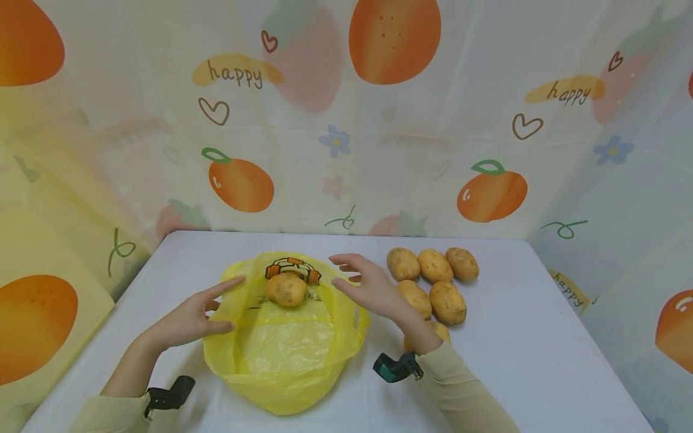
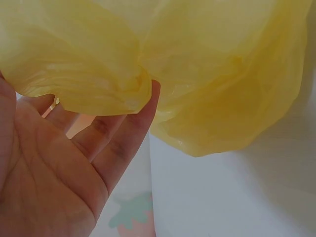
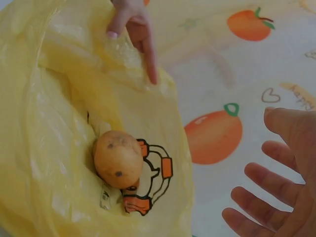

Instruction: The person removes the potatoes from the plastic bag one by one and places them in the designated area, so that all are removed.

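Observation:
A yellow plastic bag (image 1: 287, 385) lies on the table with its mouth spread wide. Inside it, against the printed headphone drawing, rests a potato (image 3: 118, 159). My left hand (image 1: 186, 319) is at the bag's left rim, thumb and index finger spread apart. In the left wrist view, the fingers (image 2: 131, 140) reach up behind the yellow plastic, their tips partly covered by it. My right hand (image 1: 370, 285) hovers by the bag's upper right rim, its fingers loosely extended and holding nothing. The right wrist view shows that palm and its separated fingers (image 3: 266, 177) beside the bag.
Several potatoes (image 1: 447, 302) lie grouped on the white table (image 1: 520, 361) right of the bag, the nearest one partly hidden by my right wrist. A fruit-printed cloth (image 1: 400, 156) hangs behind the table's far edge.

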`<control>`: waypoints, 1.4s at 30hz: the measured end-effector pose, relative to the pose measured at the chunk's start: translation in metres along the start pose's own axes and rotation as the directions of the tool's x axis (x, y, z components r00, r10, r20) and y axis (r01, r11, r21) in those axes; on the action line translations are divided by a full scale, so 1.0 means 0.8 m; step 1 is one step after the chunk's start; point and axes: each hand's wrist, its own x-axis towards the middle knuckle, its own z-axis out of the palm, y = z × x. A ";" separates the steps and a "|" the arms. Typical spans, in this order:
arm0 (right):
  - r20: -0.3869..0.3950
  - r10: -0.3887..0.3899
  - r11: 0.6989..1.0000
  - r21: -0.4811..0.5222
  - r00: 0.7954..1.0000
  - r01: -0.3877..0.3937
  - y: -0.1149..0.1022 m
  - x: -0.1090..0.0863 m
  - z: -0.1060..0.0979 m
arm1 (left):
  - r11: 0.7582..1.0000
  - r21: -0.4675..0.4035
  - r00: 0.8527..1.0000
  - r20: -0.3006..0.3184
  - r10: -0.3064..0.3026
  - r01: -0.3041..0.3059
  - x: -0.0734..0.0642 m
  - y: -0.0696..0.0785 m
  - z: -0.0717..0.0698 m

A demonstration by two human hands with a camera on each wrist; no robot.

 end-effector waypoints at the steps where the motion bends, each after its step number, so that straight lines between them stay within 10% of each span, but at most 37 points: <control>1: 0.008 0.001 1.000 0.003 1.000 -0.001 -0.001 0.003 0.003 | 1.000 0.001 1.000 -0.001 0.001 -0.001 0.000 0.000 0.000; 19: 0.083 0.038 0.997 0.067 0.996 -0.044 -0.005 0.050 0.045 | 1.000 0.000 1.000 -0.001 0.008 -0.008 0.000 0.000 0.002; 42: 0.122 0.108 0.992 -0.080 0.987 -0.099 0.020 0.071 0.106 | 1.000 -0.019 1.000 -0.003 0.019 -0.019 0.004 0.002 0.002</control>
